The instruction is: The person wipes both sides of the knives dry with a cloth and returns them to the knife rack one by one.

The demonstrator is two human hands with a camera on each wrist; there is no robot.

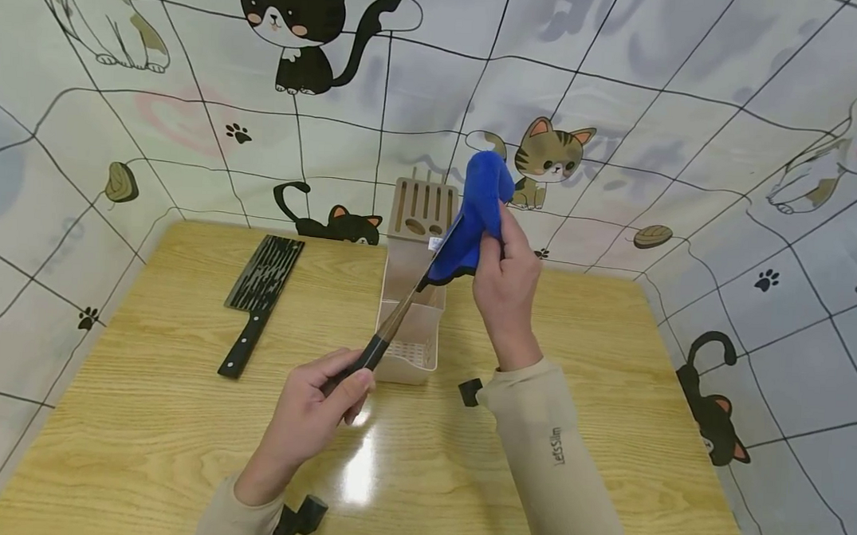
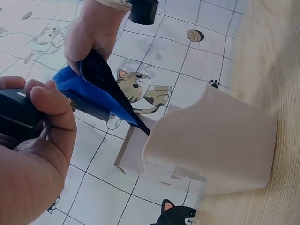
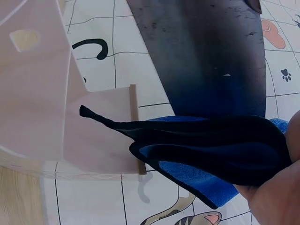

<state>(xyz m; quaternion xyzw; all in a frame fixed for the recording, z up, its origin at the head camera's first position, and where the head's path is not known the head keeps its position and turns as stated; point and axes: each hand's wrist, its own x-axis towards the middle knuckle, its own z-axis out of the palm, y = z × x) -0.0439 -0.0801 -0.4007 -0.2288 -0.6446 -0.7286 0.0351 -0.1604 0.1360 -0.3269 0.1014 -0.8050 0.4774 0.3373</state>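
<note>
My left hand (image 1: 318, 410) grips the black handle (image 1: 367, 357) of a kitchen knife, held slanting up and to the right. Its broad grey blade (image 3: 211, 56) fills much of the right wrist view. A blue cloth (image 1: 480, 202) with black edging is folded over the far part of the blade. With thumb and fingers, my right hand (image 1: 508, 283) pinches the cloth there, hiding the blade's tip. Behind the knife stands a beige plastic knife holder (image 1: 424, 211), with slots on top and a lower bin (image 2: 215, 136) at its front.
On the left of the wooden table (image 1: 156, 415) lies a cleaver (image 1: 261, 292) with a dark patterned blade, its black handle toward me. Walls covered with cat-print sheeting (image 1: 437, 76) enclose the table at the back and sides. Dark wrist devices (image 1: 469, 391) sit at both sleeves.
</note>
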